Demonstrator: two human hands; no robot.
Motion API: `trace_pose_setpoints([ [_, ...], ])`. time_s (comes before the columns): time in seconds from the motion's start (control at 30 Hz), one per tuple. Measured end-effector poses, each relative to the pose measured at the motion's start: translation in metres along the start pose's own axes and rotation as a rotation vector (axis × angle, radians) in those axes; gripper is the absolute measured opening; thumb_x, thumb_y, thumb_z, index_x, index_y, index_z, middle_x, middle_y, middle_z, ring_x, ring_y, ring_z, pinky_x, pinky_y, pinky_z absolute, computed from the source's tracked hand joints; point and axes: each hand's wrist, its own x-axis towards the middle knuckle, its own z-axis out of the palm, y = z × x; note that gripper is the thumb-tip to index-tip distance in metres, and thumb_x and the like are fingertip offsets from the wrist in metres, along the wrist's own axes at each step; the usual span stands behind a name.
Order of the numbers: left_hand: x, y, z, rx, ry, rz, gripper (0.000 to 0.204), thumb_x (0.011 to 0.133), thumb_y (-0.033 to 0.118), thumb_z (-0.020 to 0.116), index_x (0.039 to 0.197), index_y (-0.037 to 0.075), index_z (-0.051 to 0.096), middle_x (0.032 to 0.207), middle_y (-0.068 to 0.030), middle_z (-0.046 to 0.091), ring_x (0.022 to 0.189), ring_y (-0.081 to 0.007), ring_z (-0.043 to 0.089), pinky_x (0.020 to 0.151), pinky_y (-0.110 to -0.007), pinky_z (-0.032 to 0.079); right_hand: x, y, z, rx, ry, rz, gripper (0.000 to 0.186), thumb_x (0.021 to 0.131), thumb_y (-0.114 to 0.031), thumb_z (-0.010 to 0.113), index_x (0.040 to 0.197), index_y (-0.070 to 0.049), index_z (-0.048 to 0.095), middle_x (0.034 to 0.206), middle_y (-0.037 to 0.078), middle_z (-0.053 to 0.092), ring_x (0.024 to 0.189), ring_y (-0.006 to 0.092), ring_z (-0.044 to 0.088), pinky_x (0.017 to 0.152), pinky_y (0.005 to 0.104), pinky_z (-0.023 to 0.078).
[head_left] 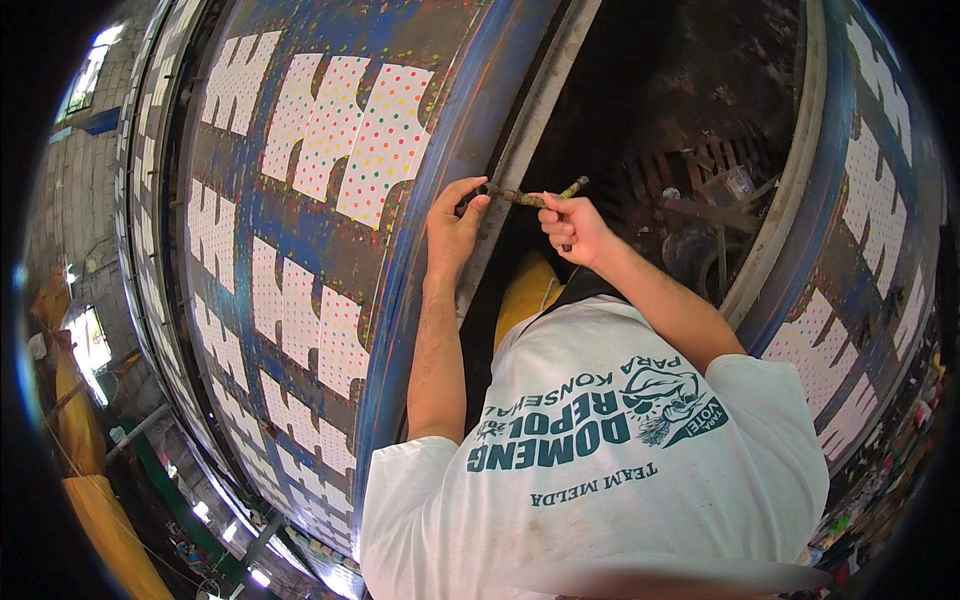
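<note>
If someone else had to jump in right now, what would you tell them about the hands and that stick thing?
Left hand: fingers pinch one end of the rusty rod against the grey metal rail.
Right hand: closed on the rod's other end, near its yellowish tip.
The rod lies across the gap between the big blue drum with dotted white patches and the dark opening beside it.
Done: rod is held in place by both hands.
Left: cannot tell how far along it is; keep both hands on the rod.
</note>
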Motion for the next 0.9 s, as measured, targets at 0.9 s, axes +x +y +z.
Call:
trace_pose_setpoints([
  [0.9, 0.007, 0.000, -0.005, 0.060, -0.049, 0.306, 0.029, 0.092, 0.005, 0.079, 0.120, 0.003, 0.074, 0.116, -0.0113, 0.070, 0.102, -0.0244, 0.069, 0.084, -0.032, 0.056, -0.047, 0.011, 0.046, -3.160, 0.115, -0.529, 0.033, 0.093, -0.021, 0.065, 0.125, -0.015, 0.070, 0.103, 0.006, 0.057, 0.103, 0.0239, 0.055, 0.085, 0.0370, 0.044],
])
